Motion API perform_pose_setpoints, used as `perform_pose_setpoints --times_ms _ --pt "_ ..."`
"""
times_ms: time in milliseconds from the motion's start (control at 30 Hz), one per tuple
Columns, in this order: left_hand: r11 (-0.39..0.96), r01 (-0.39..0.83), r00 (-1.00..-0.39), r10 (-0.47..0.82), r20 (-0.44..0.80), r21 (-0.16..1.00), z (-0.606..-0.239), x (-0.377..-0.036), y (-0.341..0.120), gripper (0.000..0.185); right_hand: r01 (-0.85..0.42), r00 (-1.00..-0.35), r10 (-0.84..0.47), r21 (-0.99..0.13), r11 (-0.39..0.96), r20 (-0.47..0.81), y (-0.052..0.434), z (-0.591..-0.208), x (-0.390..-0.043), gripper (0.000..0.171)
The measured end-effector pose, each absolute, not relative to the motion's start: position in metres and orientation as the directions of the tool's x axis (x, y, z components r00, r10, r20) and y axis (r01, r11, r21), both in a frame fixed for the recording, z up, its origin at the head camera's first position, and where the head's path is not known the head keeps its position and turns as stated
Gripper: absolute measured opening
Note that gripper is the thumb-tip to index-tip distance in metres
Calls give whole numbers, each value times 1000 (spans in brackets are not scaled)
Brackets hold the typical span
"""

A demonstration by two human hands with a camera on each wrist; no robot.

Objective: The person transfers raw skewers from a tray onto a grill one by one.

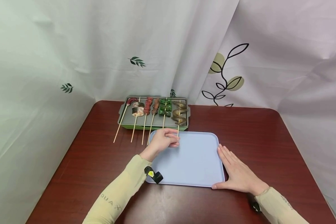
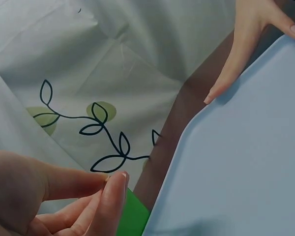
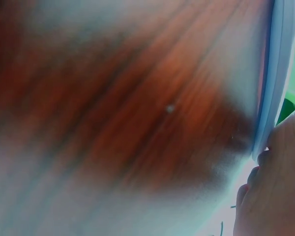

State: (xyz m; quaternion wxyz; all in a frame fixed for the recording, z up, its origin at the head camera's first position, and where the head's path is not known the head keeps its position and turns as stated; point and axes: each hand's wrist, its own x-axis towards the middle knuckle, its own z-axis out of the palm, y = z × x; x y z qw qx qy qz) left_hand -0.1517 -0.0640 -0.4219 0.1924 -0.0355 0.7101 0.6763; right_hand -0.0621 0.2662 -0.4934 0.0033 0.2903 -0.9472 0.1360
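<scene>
My left hand pinches the stick of the rightmost skewer, which carries several brownish-grey curled pieces lying on the grill pan. In the left wrist view, thumb and forefinger meet around a tiny visible bit of stick. Below that hand lies a pale blue tray on the table. My right hand rests at the tray's right side, fingers extended along the rim and thumb by the near corner. The right wrist view shows the tray's edge beside part of that hand.
Left of the held skewer lie a green pepper skewer, two reddish-brown meat skewers, a skewer of pale dark-edged chunks and a dark red curled one. Sticks overhang the pan's front. White curtains surround the dark red table.
</scene>
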Motion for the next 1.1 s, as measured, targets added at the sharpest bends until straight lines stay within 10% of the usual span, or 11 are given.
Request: perform_pose_setpoints --times_ms 467,1100 --pt "202 -288 -932 168 -322 936 -419 -152 -64 43 -530 -842 -537 -266 805 50 266 -495 -57 138" --pt "574 44 -989 138 -44 818 -409 -142 -70 41 -535 -842 -532 -265 802 91 265 -489 -61 131"
